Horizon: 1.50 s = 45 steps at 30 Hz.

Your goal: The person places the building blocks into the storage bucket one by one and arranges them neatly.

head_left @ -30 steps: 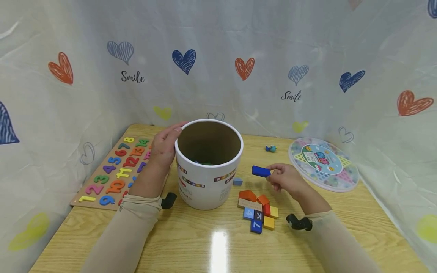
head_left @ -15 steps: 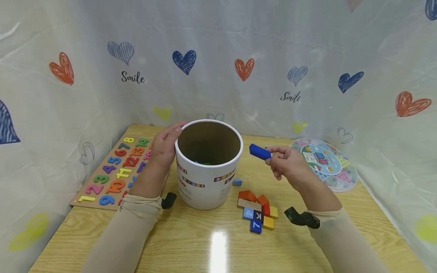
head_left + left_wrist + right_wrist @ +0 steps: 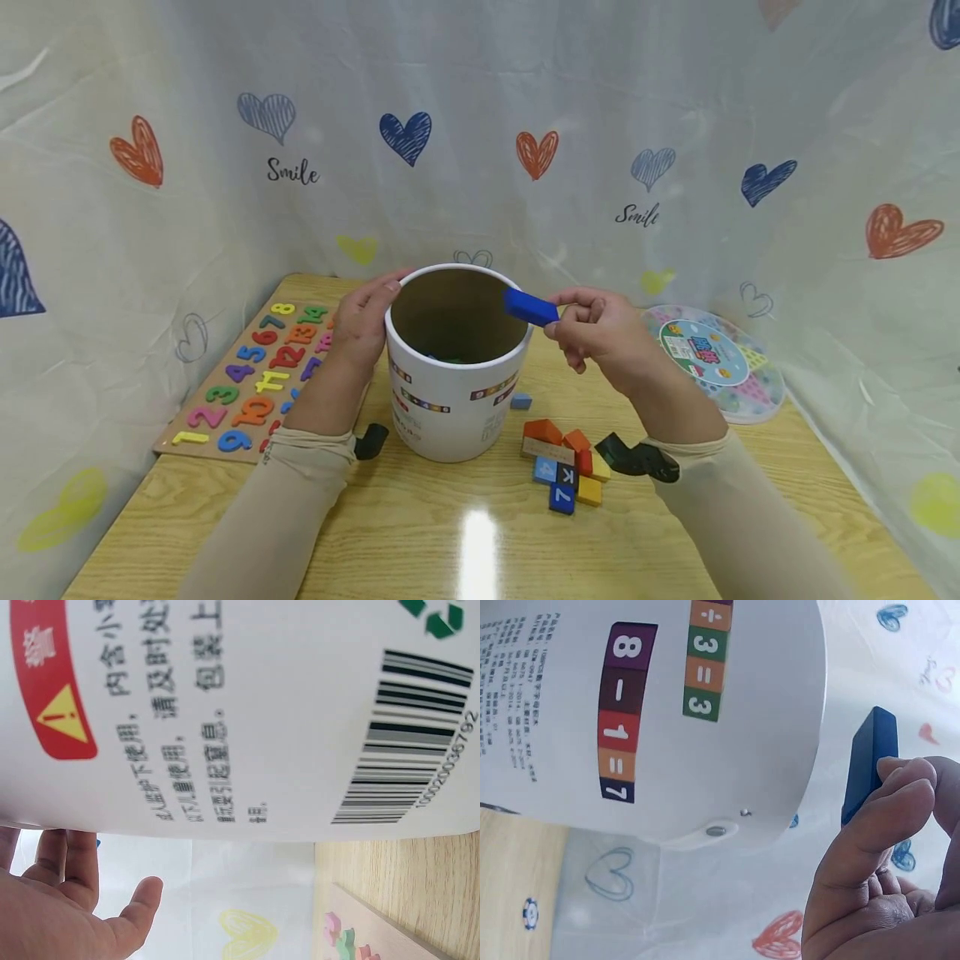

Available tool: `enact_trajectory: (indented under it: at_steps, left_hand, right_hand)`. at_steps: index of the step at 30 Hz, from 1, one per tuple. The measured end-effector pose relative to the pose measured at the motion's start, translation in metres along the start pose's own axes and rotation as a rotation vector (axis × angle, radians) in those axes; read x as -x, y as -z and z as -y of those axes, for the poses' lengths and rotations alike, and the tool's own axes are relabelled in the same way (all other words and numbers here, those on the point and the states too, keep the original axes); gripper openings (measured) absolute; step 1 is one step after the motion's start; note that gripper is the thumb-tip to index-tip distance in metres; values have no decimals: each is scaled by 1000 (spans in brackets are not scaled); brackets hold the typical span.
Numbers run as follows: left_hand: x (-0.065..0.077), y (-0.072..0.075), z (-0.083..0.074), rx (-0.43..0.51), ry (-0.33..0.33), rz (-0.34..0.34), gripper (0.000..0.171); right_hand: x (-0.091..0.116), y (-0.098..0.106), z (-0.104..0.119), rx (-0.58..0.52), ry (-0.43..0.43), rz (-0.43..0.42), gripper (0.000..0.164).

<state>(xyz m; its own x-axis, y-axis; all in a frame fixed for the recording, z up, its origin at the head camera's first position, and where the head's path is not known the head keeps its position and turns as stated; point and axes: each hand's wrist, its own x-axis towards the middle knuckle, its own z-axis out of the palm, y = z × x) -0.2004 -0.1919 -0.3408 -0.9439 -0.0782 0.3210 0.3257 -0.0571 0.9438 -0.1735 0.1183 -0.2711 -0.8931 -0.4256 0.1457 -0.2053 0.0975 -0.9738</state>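
Foremost, one blue block (image 3: 528,307), oblong and plain, held in the air by the right rim of a bucket (image 3: 450,433). Its long axis runs mostly crosswise to the table (image 3: 420,542): gripped end on the right, free end pointing toward the table's left edge and tipped slightly up. In the head view the free end overlaps the bucket's right rim; the right wrist view shows the block above rim level and not touching. Whether that end is over the mouth cannot be settled.

Holder: right hand (image 3: 600,333), pinching the block between thumb and fingers; it lies to the block's right, the nearer of the two.

Counterpart: left hand (image 3: 360,321), holding the bucket at its left rim, across the mouth from the block.

Vessel: the bucket, white, upright, mid-table; small pieces dimly visible inside.

Also listed: loose tiles and blocks (image 3: 567,476), grouped right of the bucket, toward the table's near edge; one light blue block (image 3: 521,402), just beside the bucket's right foot; number board (image 3: 214,447), along the table's left edge; round printed disc (image 3: 705,354), toward the far right corner.
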Motion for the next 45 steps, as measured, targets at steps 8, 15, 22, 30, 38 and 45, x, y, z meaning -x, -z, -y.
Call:
enact_trajectory:
  at_steps: [8,15,22,30,38,45]
  left_hand:
    - [0,-3,0,-12,-4,22,41]
    - [-1,-6,-1,-8,15,31,41]
    - [-1,-5,-1,-5,0,37,41]
    - [2,-4,-1,-13,22,31,40]
    - [-1,-1,-1,-10,18,2,40]
    - [-1,0,0,-23,11,5,41]
  right_hand:
    - [-3,-13,-3,44,-17,84,44]
    - [8,6,-20,48,-16,18,42]
    - [36,38,-70,85,-155,-32,36]
    - [85,75,-146,129,-425,71,48]
    - [106,72,-174,30,-464,130,54]
    - [107,62,-174,96,-460,146,49]
